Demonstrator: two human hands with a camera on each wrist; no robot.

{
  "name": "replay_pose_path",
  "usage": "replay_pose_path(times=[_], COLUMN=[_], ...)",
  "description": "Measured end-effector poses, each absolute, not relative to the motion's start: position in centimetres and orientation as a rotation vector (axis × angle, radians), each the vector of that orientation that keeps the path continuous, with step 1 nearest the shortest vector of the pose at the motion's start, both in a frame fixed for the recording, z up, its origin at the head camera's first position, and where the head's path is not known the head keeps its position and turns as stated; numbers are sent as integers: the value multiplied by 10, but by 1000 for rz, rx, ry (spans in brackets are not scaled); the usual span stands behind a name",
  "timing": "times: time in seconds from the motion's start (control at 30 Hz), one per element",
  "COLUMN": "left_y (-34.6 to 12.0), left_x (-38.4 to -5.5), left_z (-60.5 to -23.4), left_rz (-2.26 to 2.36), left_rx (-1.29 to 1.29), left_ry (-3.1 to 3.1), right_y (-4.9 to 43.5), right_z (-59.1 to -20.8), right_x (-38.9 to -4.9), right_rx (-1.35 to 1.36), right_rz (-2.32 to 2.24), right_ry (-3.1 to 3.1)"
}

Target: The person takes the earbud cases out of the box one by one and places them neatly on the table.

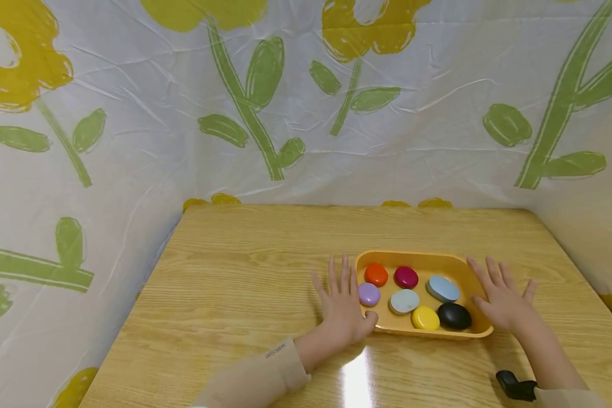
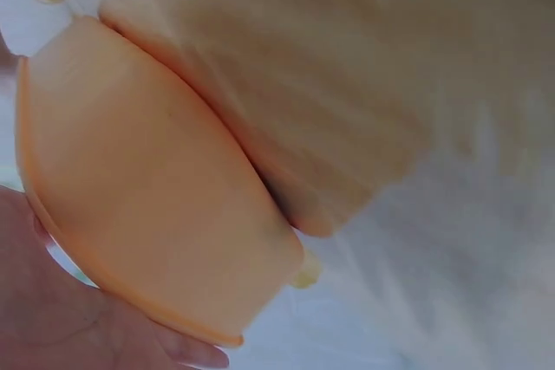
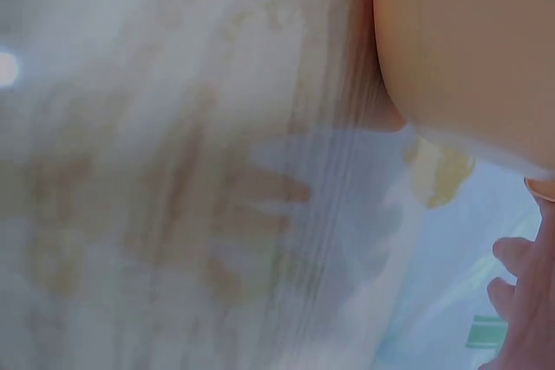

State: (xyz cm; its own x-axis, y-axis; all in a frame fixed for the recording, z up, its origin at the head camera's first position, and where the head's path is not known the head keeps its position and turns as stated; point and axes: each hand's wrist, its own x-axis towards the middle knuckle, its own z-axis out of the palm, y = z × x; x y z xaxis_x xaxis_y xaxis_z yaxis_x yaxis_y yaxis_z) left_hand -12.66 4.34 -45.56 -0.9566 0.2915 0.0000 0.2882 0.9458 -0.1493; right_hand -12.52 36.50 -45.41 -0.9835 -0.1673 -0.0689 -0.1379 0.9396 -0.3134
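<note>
A shallow orange tray point(image 1: 413, 253) stands on the wooden table, right of the middle. Smooth rounded pieces lie inside: orange-red point(image 1: 375, 275), magenta point(image 1: 406, 277), purple point(image 1: 369, 294), pale speckled grey-green point(image 1: 404, 301), light blue point(image 1: 443, 288), yellow point(image 1: 425, 318) and black point(image 1: 454, 315). At the tray's left end, my left hand point(image 1: 343, 314) has its fingers straight and spread, thumb at the rim. My right hand point(image 1: 507, 303) is spread likewise at the right end, fingertips right at the rim. The left wrist view shows the tray's outer wall point(image 2: 156, 171) beside the palm point(image 2: 69, 318).
The wooden table point(image 1: 245, 272) extends left of the tray and behind it. A white cloth point(image 1: 438, 130) printed with yellow flowers and green leaves hangs around the back and sides. By the right wrist there is a small black object point(image 1: 515, 386).
</note>
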Motion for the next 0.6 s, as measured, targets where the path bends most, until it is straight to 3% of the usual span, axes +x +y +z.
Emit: replay_pose_path(times=[0.6], left_y=[40], left_x=[-92], left_z=[-456], left_rz=[206], left_rx=[-473], left_ry=[-3078], right_y=[366], right_z=[-462], right_x=[-107], right_rx=[-310], right_rz=[-425], right_ry=[3046])
